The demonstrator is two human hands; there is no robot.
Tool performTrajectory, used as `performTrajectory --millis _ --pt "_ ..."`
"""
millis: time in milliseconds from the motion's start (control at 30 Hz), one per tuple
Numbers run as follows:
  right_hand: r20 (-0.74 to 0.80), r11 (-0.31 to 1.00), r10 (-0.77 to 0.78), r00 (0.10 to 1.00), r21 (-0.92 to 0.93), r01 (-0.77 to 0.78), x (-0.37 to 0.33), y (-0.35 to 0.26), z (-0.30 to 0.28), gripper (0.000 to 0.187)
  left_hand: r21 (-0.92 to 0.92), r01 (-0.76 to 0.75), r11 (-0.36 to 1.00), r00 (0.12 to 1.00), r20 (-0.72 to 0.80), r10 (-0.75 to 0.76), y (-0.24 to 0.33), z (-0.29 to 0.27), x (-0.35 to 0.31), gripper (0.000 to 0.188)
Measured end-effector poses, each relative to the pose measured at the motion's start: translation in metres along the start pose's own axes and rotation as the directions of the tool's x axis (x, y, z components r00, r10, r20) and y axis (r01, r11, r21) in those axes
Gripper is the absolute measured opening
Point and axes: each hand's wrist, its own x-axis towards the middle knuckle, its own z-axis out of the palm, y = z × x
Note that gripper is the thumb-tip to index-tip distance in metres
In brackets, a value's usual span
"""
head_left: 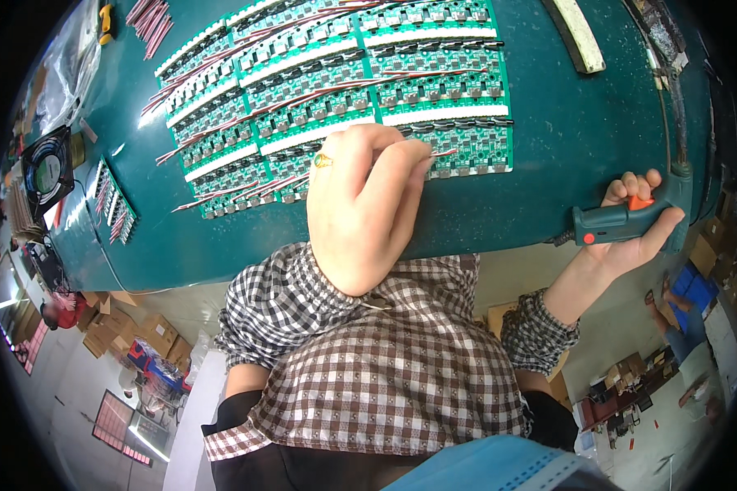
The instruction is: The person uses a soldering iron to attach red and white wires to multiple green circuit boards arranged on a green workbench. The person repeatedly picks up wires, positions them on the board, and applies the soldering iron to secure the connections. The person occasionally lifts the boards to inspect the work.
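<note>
Rows of green circuit boards (311, 110) lie joined in a panel on the table, with white strips, black wires and thin red-and-white wires across them. My left hand (364, 196), wearing a ring, rests over the front row with its fingers bent and pinched together. From its fingertips sticks out the end of a thin wire (444, 153); the rest is hidden under the hand. Off to the right, apart from the boards, my right hand (630, 217) grips a dark green soldering gun (610, 227) with an orange trigger. The gun's front points away from me.
A smaller board piece with wires (115, 202) and a black fan (47, 168) are at the table's left. A bundle of wires (150, 24) lies at the far left. A pale bar (576, 34) lies far right, near a stand (667, 49). The green table's front edge curves before me.
</note>
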Motion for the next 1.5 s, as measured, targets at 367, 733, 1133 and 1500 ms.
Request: performTrajectory --millis 367,733,1133,1500 --pt "0.024 0.999 0.004 1.0 0.039 -0.005 0.0 0.0 -0.001 0.055 -0.061 0.033 0.998 0.999 -0.009 -0.034 0.003 0.002 0.001 0.019" --pt "0.022 1.0 -0.001 1.0 0.028 0.0 -0.001 0.001 -0.001 0.055 0.0 0.037 0.999 0.999 0.011 -0.037 0.001 -0.017 0.0 0.02" --pt "-0.003 1.0 -0.003 1.0 -0.016 0.003 0.001 -0.002 0.002 0.052 -0.107 -0.01 0.994 1.0 -0.014 0.008 -0.008 -0.024 -0.001 0.026" --pt "-0.052 0.999 -0.021 0.998 -0.03 0.019 -0.006 -0.009 0.0 0.043 -0.215 0.244 0.946 0.97 0.046 -0.24 -0.042 -0.117 0.006 0.02"
